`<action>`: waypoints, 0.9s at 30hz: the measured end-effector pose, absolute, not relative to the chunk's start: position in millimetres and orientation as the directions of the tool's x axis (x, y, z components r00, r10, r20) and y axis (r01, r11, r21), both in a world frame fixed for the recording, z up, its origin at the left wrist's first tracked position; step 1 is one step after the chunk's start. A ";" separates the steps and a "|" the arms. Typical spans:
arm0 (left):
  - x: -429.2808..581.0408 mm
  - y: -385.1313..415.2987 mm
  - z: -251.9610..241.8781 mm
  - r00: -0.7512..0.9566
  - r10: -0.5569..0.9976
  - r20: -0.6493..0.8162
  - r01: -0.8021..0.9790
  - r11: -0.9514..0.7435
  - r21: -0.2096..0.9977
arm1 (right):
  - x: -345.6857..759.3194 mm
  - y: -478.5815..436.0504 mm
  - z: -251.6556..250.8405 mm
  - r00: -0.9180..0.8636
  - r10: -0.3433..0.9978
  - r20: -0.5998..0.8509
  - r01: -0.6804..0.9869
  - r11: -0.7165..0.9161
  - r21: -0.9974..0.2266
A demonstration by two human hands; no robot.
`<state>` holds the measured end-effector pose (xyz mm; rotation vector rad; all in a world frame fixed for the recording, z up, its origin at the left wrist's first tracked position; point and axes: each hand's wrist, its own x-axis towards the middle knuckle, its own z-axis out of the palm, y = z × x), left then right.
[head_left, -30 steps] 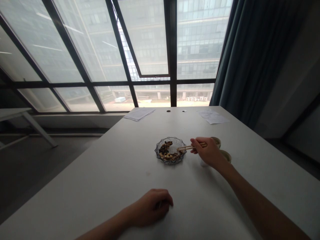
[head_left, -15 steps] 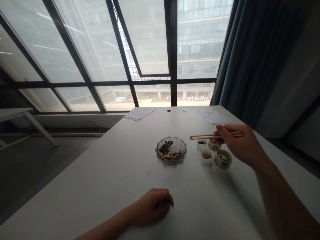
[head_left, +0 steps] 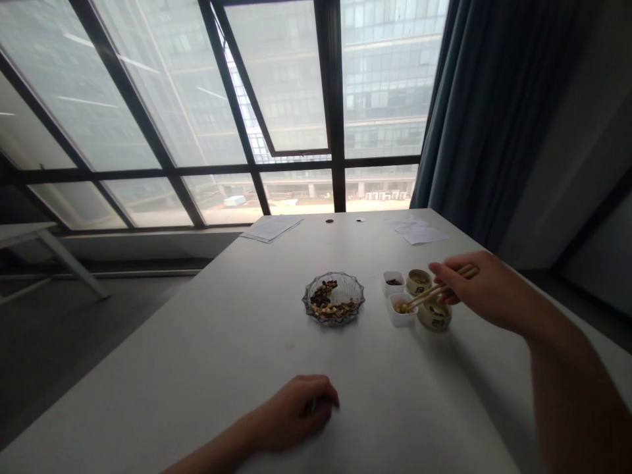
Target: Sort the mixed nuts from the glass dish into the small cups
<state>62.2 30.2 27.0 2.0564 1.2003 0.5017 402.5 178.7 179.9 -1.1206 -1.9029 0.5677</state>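
My right hand (head_left: 474, 286) is closed around a pair of wooden chopsticks (head_left: 430, 293). Their tips dip into the nearer white plastic cup (head_left: 402, 320), which holds small yellowish pieces. Behind it stands another white cup (head_left: 394, 283) with dark bits inside. Two beige ceramic cups with dark markings sit alongside: a far one (head_left: 419, 282) and a near one (head_left: 435, 317), partly under the chopsticks. To their left, a scalloped glass dish (head_left: 334, 299) contains dark and light brown dried pieces along its left and front. My left hand (head_left: 301, 411) rests on the table with fingers curled, apparently around nothing.
The white table (head_left: 237, 342) runs toward large windows. Papers lie at its far left (head_left: 271, 228) and far right (head_left: 417, 230), with two small round fittings between. A blue curtain (head_left: 459, 131) hangs at the right, and another white table (head_left: 29, 232) stands off to the left.
The chopstick tips have come down from above the far plastic cup into the nearer one, tilting as they dropped. My left hand stays in place. The view has shifted slightly.
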 end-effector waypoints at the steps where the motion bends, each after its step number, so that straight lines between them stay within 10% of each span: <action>1: 62.1 30.1 26.8 0.497 0.867 -0.014 0.597 -0.330 0.731 | 401.8 178.6 179.9 -0.278 0.865 0.418 0.499 0.502 -0.707; 9: 62.3 29.7 25.7 0.495 0.869 -0.011 0.593 -0.329 0.735 | 396.1 170.4 190.6 -0.236 0.934 0.267 0.564 0.356 -0.745; 27: 62.1 29.9 28.5 0.499 0.865 -0.046 0.601 -0.308 0.737 | 374.0 166.8 186.6 -0.103 0.860 0.500 0.433 0.492 -0.756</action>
